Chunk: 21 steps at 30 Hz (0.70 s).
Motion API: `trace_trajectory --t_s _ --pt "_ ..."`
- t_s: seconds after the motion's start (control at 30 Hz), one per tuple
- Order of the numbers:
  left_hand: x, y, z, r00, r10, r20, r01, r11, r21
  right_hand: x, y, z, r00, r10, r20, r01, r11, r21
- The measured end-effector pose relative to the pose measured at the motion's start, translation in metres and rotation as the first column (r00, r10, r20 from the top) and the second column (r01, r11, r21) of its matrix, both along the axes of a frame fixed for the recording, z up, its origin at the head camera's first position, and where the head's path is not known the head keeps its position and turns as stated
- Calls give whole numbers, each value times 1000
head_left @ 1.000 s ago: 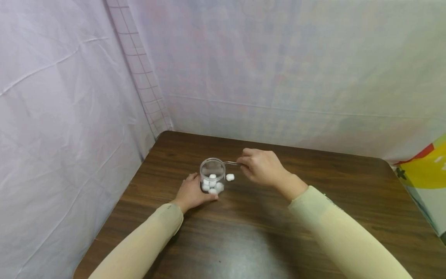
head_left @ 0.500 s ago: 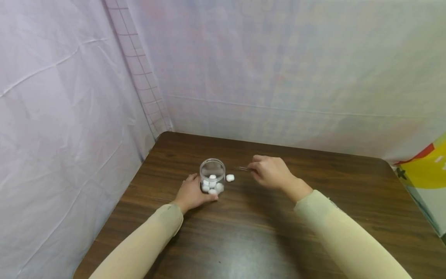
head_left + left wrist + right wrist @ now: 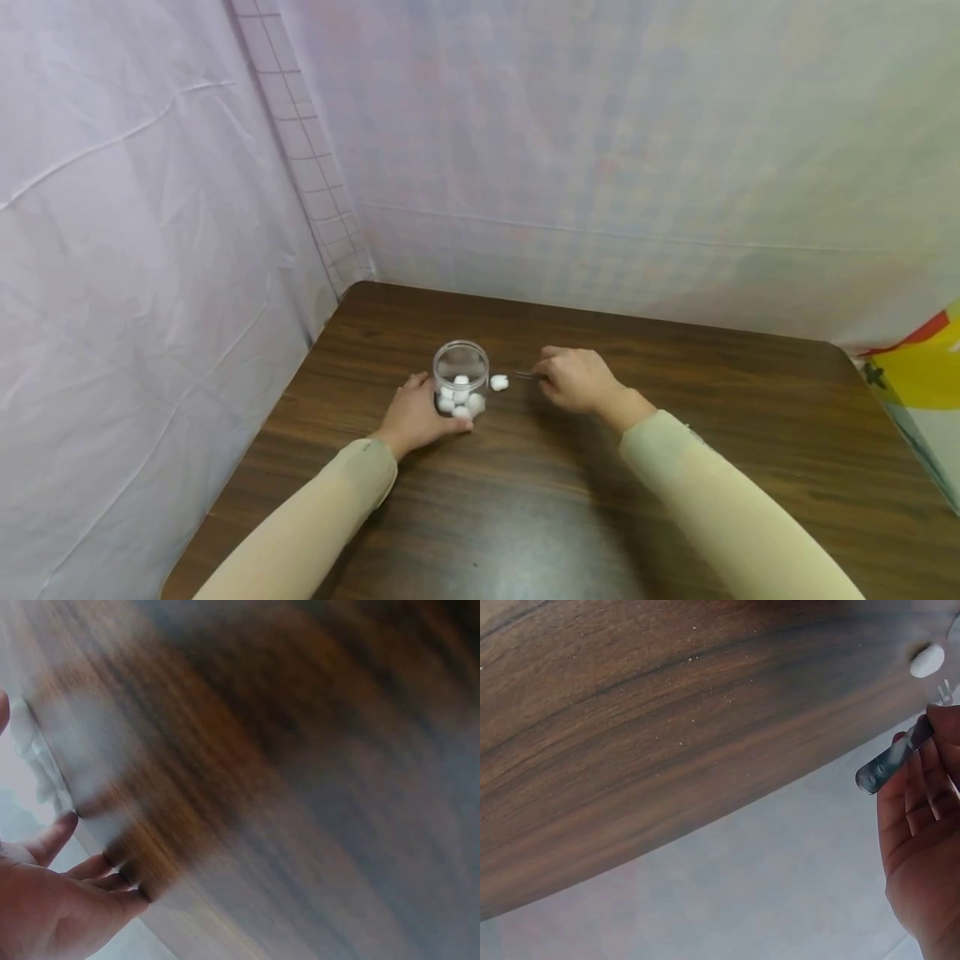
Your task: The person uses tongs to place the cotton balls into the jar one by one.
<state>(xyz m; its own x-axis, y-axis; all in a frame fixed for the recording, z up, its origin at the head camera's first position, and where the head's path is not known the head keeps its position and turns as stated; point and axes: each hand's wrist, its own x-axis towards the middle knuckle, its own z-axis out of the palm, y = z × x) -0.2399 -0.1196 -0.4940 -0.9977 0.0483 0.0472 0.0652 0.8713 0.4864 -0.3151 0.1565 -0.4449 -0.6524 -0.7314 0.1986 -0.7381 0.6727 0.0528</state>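
Note:
A clear round jar (image 3: 461, 360) stands on the table with several white cotton balls (image 3: 461, 398) in its lower part. My left hand (image 3: 412, 417) holds the jar from its left, thumb along the near side. Just right of the jar lies one loose cotton ball (image 3: 498, 382), also in the right wrist view at the upper right. My right hand (image 3: 580, 381) pinches metal tweezers (image 3: 892, 765). Their two tips point left, apart from each other, a short gap from the loose ball, with nothing between them.
The brown wood-grain table (image 3: 555, 500) has its far edge close behind the hands. A pale curtain (image 3: 600, 167) hangs beyond it, another sheet (image 3: 150, 250) on the left. A yellow and red cloth (image 3: 930, 358) shows at the far right.
My right hand has drawn the tweezers away from the jar's rim to the right, then lowered them level with the loose cotton ball. The left hand and jar have stayed in place.

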Motion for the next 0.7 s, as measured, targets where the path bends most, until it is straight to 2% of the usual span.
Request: trace_trajectory --t_s 0.27,0.7 --pt "0 -1 0 1000 -1 5 1 1000 11 -2 -7 -6 999 1 38 -2 1000 19" --pt "2 -1 1 1000 -13 -12 14 1000 18 -2 -11 -11 999 10 31 -12 999 46"
